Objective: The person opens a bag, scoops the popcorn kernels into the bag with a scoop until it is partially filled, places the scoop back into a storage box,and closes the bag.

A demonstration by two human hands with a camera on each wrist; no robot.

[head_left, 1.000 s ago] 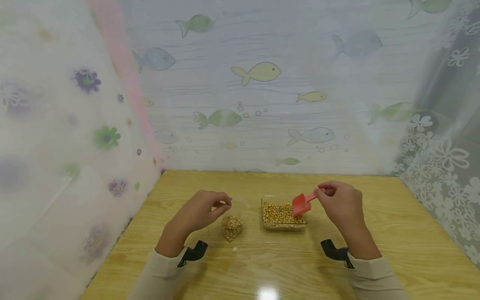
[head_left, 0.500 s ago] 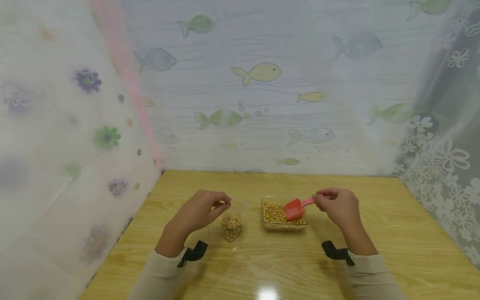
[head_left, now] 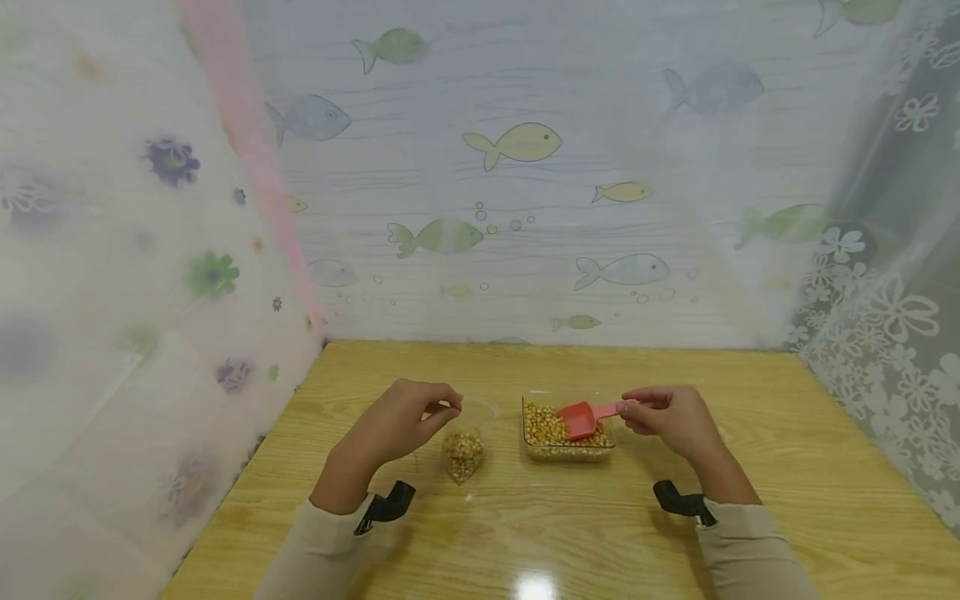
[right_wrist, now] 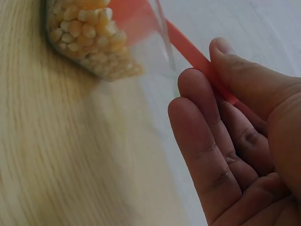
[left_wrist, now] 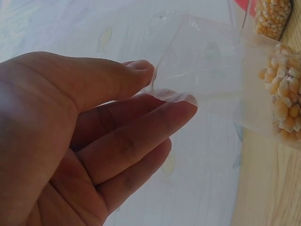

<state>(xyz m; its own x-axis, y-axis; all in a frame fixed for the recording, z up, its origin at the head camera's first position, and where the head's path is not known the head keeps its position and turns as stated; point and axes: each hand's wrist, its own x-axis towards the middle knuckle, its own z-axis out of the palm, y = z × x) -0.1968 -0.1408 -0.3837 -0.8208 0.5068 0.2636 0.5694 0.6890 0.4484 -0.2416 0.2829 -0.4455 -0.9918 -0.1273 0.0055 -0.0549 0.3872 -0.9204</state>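
The left hand (head_left: 401, 421) pinches the clear bag (head_left: 465, 442) open on the table (head_left: 787, 467). The right hand (head_left: 667, 417) grips the red scoop (head_left: 581, 419), lying in the corn box (head_left: 567, 450). Kernels may spill if the bag mouth collapses.

Bright even light, glare spot on table (head_left: 534, 586), wrist views soft

R hand (head_left: 667, 419) lowered red scoop (head_left: 579, 419) into corn tray (head_left: 567, 452).
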